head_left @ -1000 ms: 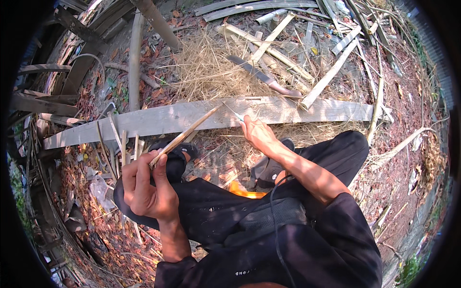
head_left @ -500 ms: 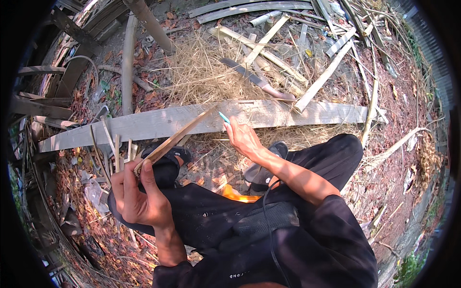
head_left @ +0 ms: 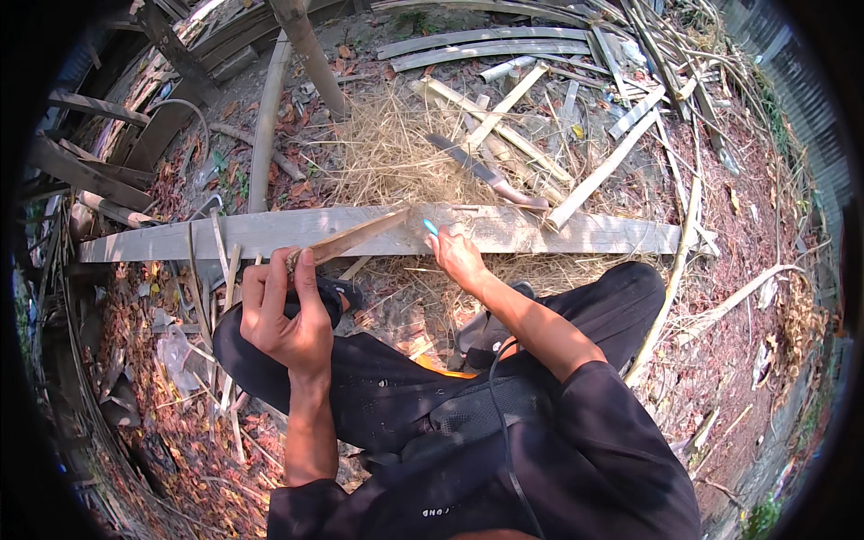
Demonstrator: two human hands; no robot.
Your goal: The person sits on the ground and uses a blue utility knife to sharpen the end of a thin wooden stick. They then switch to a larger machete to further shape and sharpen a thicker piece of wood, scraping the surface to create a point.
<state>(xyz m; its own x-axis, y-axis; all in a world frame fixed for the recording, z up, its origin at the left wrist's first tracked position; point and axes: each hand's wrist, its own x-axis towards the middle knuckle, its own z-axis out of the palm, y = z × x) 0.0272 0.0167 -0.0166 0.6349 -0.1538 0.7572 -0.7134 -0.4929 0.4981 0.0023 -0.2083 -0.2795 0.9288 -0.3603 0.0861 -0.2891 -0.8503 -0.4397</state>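
Observation:
My left hand (head_left: 292, 324) is closed around the near end of a flat brown strip of wood or bamboo (head_left: 360, 237). The strip slants away to the right, its far tip over the middle of a long grey plank (head_left: 576, 231). Just right of that tip, my right hand (head_left: 461, 261) pinches a slim light-blue pen-like object (head_left: 430, 227); most of it is hidden by the fingers. Beyond the plank lies a large knife (head_left: 472, 167) with a dark blade and wooden handle, its handle end close to the plank's far edge.
A heap of dry shavings (head_left: 387, 148) spreads beyond the plank. Split lengths (head_left: 594, 175) and several slats (head_left: 490, 49) lie farther off. Wooden posts (head_left: 306, 54) stand at the far left. Thin sticks (head_left: 229, 279) lean near my left knee, and something orange (head_left: 441, 367) lies between my legs.
My left hand has moved forward and slightly right, and the strip now slants less steeply. The right hand keeps the blue object near the strip's tip. The whole view has shifted slightly.

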